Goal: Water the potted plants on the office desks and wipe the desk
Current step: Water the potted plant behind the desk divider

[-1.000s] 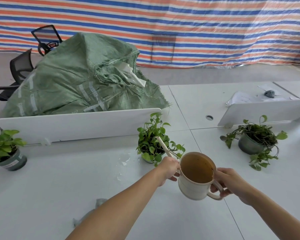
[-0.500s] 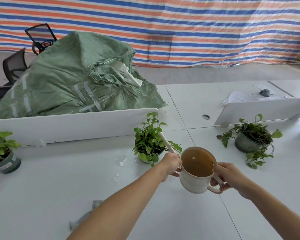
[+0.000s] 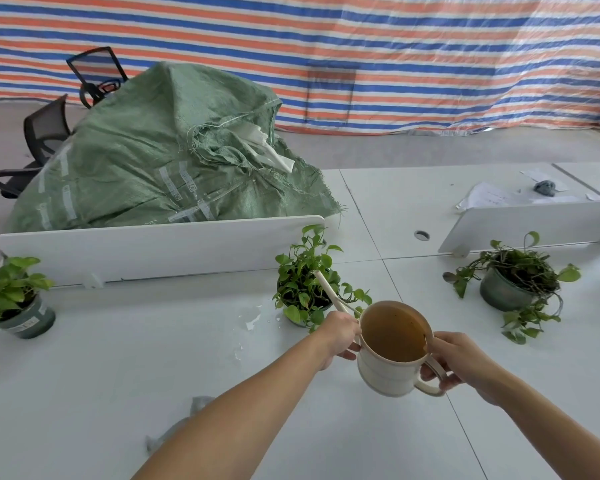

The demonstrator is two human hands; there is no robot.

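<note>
A cream watering can point(image 3: 388, 368) full of brownish water hangs above the white desk point(image 3: 101, 375). My right hand point(image 3: 454, 358) grips its handle. My left hand point(image 3: 340, 336) holds the base of its long spout, whose tip reaches into the leaves of the middle potted plant point(image 3: 309, 282). A second potted plant point(image 3: 513, 282) with trailing stems stands to the right, a third potted plant point(image 3: 11, 296) at the left edge. A grey cloth point(image 3: 181, 424) lies on the desk, partly hidden by my left forearm.
Spilled water point(image 3: 248, 320) glistens left of the middle pot. White divider panels point(image 3: 153, 247) run behind the plants. A big green sack point(image 3: 160, 157) fills the far desk, with office chairs point(image 3: 45, 133) behind it. Papers point(image 3: 492, 197) lie far right.
The can and both hands have stayed at the middle plant with the spout in its leaves. The view has shifted slightly.
</note>
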